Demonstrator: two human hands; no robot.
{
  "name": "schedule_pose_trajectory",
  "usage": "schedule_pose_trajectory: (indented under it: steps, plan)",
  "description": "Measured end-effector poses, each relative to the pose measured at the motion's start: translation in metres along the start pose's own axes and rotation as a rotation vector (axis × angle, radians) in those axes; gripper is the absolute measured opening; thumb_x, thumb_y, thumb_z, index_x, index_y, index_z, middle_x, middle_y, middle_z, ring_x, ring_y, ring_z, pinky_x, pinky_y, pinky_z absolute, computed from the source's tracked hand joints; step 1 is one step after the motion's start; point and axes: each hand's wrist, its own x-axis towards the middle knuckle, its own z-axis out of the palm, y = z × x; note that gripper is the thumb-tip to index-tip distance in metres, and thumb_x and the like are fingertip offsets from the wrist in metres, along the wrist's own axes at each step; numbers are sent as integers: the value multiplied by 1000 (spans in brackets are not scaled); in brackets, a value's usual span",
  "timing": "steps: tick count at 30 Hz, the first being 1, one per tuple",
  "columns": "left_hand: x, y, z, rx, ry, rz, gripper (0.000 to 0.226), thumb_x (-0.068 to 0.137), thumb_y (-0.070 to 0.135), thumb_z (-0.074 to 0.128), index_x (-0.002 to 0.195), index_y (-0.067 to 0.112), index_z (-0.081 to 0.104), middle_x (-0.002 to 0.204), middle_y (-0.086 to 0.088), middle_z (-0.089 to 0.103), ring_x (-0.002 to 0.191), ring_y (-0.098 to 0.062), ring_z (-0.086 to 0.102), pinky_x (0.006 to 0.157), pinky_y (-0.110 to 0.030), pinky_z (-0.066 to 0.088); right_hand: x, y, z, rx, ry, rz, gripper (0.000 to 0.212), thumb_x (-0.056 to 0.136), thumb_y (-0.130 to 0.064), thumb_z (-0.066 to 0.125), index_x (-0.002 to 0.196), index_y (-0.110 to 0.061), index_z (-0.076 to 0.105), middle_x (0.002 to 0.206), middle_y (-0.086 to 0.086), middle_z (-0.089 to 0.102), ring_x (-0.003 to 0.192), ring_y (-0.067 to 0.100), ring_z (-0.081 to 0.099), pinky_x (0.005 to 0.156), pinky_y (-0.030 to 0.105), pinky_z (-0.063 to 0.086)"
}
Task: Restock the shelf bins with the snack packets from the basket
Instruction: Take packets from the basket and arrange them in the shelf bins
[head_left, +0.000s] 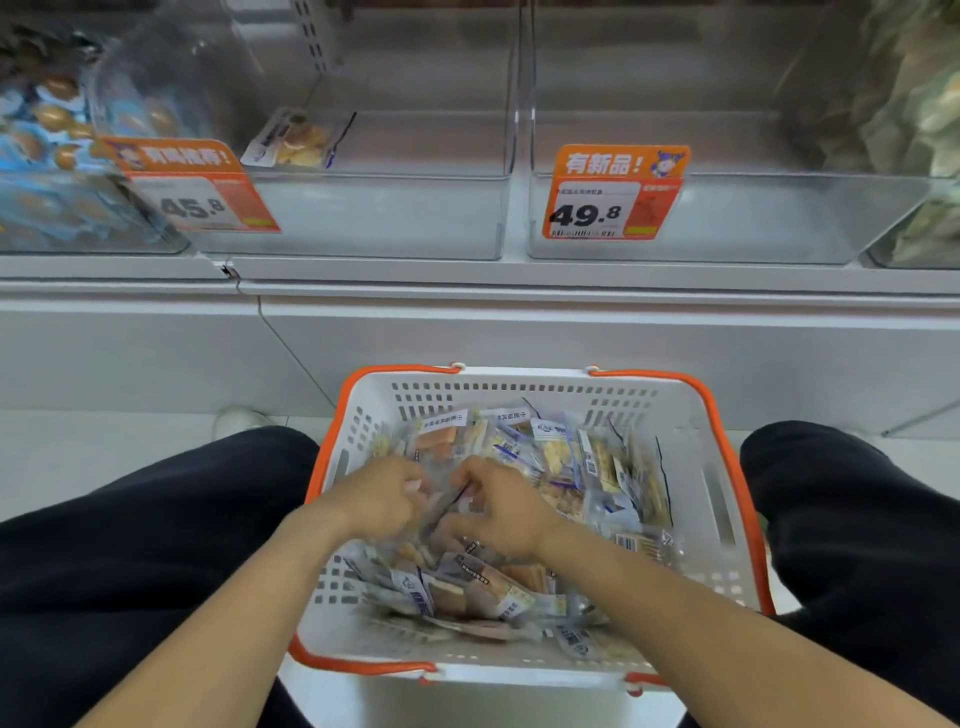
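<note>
Both hands, left (382, 496) and right (501, 512), curl around snack packets (545, 457) mid-basket (524, 389), gathering a bunch for the near-empty bins (374, 218).

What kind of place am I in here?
Most likely a shop's snack aisle: clear shelf bins with orange price tags, and a white shopping basket full of snack packets on the floor.
</note>
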Motion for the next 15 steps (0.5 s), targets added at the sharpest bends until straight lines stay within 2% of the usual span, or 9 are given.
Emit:
schedule_pose_trajectory:
  steps: [2, 5, 6, 8, 11, 12, 15]
  plan:
    - [-10, 10, -17, -201, 116, 109, 13, 99, 27, 58, 102, 35, 68, 109, 15, 65, 99, -5, 63, 83, -25, 49, 3, -10, -15, 235, 50, 57, 34, 80, -32, 82, 97, -26, 53, 98, 2, 63, 92, 26, 63, 82, 39, 54]
    - [-25, 29, -36, -440, 387, 175, 8, 95, 34, 62, 94, 35, 70, 86, 14, 75, 81, -3, 71, 69, -19, 51, 6, -27, -46, 665, 56, 120, 35, 85, -16, 79, 107, -3, 57, 95, 21, 70, 90, 37, 70, 86, 50, 56]
    - [-28, 33, -42, -554, 413, 167, 10, 94, 34, 63, 95, 28, 72, 84, 9, 76, 79, -7, 72, 69, -23, 54, 6, -32, -57, 757, 58, 122, 37, 86, -12, 77, 112, 3, 55, 94, 26, 70, 86, 36, 69, 83, 50, 56]
    - [-33, 39, -55, -678, 336, 163, 19, 90, 31, 67, 103, 17, 72, 91, 0, 77, 85, -17, 74, 76, -32, 57, 4, -45, -78, 828, 91, 102, 39, 87, -10, 75, 117, 6, 55, 91, 24, 69, 79, 27, 66, 71, 42, 55]
    - [-40, 43, -74, -592, 217, 209, 21, 88, 24, 71, 108, 16, 71, 99, 2, 77, 92, -12, 73, 78, -25, 55, 3, -63, -97, 893, 189, 59, 34, 89, -11, 74, 115, 1, 55, 90, 19, 68, 74, 20, 65, 62, 35, 54]
    - [-42, 45, -79, -568, 236, 218, 20, 89, 22, 70, 108, 18, 71, 99, 4, 77, 92, -10, 72, 78, -23, 54, 2, -69, -101, 907, 225, 46, 34, 90, -11, 73, 116, 1, 54, 88, 17, 67, 73, 20, 64, 61, 34, 54]
    - [-45, 52, -95, -529, 386, 225, 12, 90, 22, 70, 101, 19, 72, 93, 5, 77, 86, -10, 73, 82, -31, 56, -5, -87, -106, 890, 278, -6, 37, 87, -9, 75, 116, 1, 54, 89, 15, 66, 73, 23, 69, 58, 34, 56]
